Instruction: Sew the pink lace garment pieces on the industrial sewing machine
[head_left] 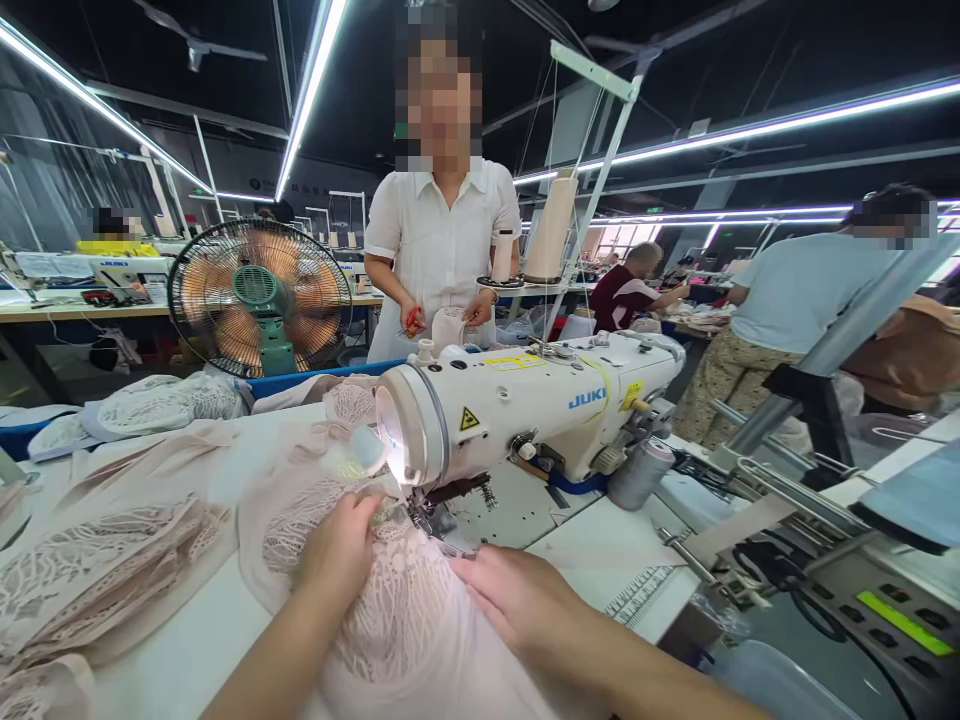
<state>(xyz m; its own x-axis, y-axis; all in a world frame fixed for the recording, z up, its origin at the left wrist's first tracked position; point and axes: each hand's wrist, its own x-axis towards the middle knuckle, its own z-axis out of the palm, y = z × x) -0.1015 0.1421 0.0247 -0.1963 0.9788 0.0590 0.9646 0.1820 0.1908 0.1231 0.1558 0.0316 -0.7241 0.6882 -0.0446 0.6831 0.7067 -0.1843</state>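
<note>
A pale pink lace garment [397, 610] lies under the needle area of a white sewing machine [495, 400] and drapes toward me over the table's front. My left hand [349, 545] is closed on its lace just left of the presser foot [424, 515], thumb and fingers close together. On the other side, my right hand [517, 600] pinches the garment's right edge, fingertips just short of the foot. The machine's lamp lights the cloth at the needle. What lies beneath my fingers is hidden.
More lace garments [112, 560] lie on the table to the left. A grey thread cone [641, 473] stands behind the machine's right end. Across the table, a person in a white shirt [442, 250] holds red-handled snips and cloth. A large fan [259, 295] stands behind left.
</note>
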